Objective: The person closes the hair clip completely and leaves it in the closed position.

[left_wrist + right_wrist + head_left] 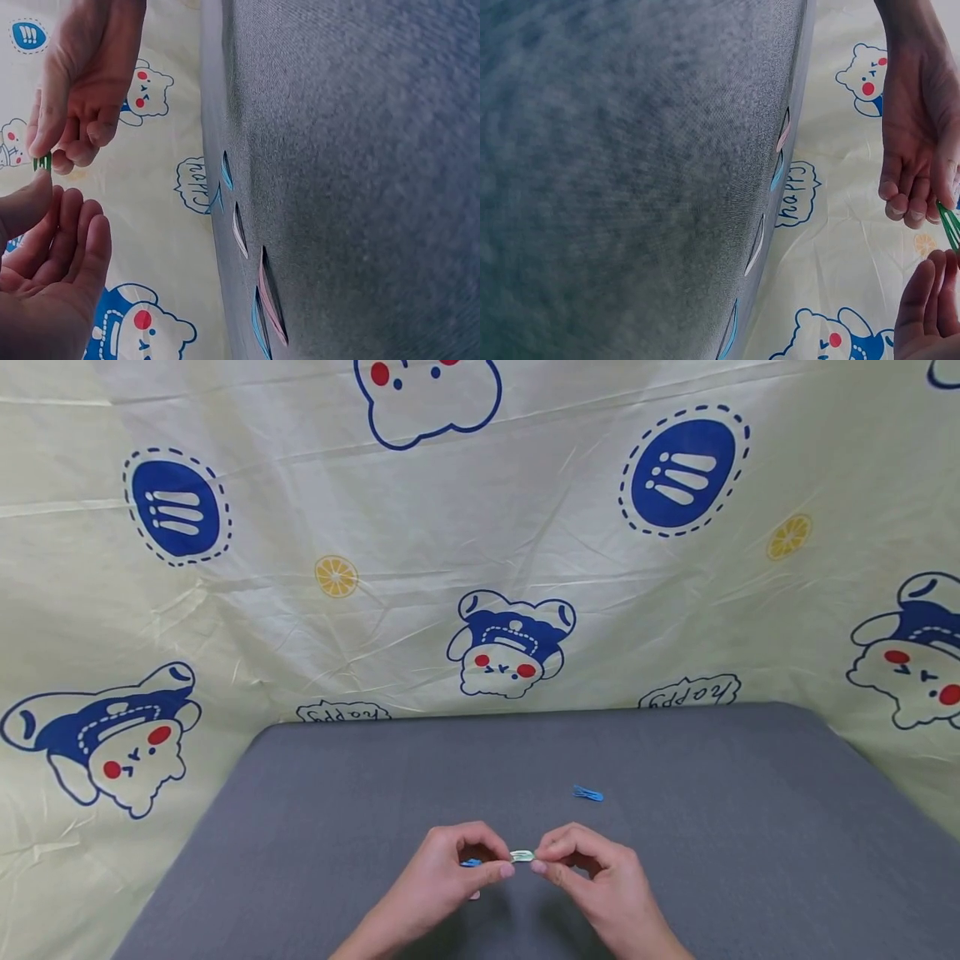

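Note:
In the head view, a small green hair clip (pixel 522 856) is stretched between both hands, held off the table. My left hand (pixel 453 868) pinches one end between thumb and fingertips. The other end is pinched by my right hand (pixel 592 864). The left wrist view shows the green clip (pixel 43 162) between the two thumbs; in the right wrist view several thin green prongs (pixel 949 225) of it fan apart. Behind the left hand, a blue hair clip (pixel 471 862) and a pink hair clip (pixel 475 895) are partly hidden.
Another blue hair clip (pixel 588 794) lies beyond the right hand on the grey table (pixel 420 768). A white hair clip (pixel 239 231) rests on the table in the left wrist view. A printed curtain (pixel 405 527) hangs behind the table's far edge.

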`<state>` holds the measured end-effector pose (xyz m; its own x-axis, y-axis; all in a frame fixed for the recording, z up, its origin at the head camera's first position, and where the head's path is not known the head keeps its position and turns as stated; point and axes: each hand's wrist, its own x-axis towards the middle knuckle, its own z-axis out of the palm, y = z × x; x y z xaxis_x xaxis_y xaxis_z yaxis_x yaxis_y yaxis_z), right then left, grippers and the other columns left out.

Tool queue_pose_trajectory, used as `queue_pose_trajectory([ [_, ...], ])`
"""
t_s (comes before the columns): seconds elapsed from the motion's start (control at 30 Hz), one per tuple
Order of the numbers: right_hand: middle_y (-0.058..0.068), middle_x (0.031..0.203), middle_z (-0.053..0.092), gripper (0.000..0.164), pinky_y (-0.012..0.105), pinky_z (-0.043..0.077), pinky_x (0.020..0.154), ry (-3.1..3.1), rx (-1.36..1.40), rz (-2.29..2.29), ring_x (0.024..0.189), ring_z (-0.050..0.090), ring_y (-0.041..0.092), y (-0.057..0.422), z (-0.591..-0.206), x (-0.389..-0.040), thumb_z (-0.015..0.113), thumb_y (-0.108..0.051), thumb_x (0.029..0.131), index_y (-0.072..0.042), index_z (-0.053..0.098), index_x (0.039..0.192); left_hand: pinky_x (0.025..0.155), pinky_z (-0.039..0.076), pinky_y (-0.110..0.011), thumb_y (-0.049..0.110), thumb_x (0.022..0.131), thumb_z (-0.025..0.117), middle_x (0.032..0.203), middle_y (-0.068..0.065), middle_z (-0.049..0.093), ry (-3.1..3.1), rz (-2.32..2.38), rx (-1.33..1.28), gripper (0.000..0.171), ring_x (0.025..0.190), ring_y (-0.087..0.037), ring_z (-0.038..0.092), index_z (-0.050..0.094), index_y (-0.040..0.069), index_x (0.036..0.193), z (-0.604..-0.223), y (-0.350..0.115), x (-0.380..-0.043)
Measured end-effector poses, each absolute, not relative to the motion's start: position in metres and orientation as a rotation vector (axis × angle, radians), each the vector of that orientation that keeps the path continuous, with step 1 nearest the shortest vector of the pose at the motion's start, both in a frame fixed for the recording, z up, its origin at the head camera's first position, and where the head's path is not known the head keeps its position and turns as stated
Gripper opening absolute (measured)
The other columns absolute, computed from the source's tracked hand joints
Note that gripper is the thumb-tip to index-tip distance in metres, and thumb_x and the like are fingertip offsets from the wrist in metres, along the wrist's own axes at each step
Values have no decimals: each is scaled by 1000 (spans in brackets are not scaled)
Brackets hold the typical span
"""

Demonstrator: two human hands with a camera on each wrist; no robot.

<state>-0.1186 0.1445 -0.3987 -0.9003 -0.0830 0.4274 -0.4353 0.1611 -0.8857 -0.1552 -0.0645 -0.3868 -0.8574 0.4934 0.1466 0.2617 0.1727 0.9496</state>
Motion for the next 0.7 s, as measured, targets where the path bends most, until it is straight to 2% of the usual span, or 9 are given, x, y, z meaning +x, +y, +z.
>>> queue_pose_trajectory([
  [0.1, 7, 91, 68, 9, 32, 55, 72, -2179, 506, 1806, 81, 65, 20, 145, -398, -119, 76, -8, 85, -13, 69, 88, 54, 52, -32, 18, 87, 76, 85, 2, 67, 2226, 1754, 701, 8, 75, -11, 62, 72, 11, 90, -389, -66, -157],
  [0.3, 3, 93, 69, 10, 31, 55, 73, -2191, 541, 1796, 84, 65, 19, 147, -398, -120, 76, -8, 85, -13, 72, 93, 58, 57, -45, 17, 87, 77, 88, 2, 67, 2234, 1770, 620, 7, 81, -14, 63, 73, 13, 91, -390, -66, -160],
  [0.5, -5, 91, 70, 14, 30, 55, 74, -2295, 462, 1727, 82, 66, 15, 147, -399, -121, 79, -11, 83, -19, 73, 92, 53, 56, -38, 17, 86, 77, 86, 6, 64, 2388, 1706, 718, 6, 78, -10, 61, 71, 17, 87, -393, -65, -160],
  [0.7, -9, 88, 68, 18, 29, 54, 74, -2479, 319, 1662, 76, 63, 12, 146, -398, -122, 79, -7, 82, -20, 72, 91, 49, 54, -29, 8, 85, 77, 82, 9, 61, 2476, 1651, 873, 11, 70, -5, 59, 70, 16, 85, -398, -64, -160],
])
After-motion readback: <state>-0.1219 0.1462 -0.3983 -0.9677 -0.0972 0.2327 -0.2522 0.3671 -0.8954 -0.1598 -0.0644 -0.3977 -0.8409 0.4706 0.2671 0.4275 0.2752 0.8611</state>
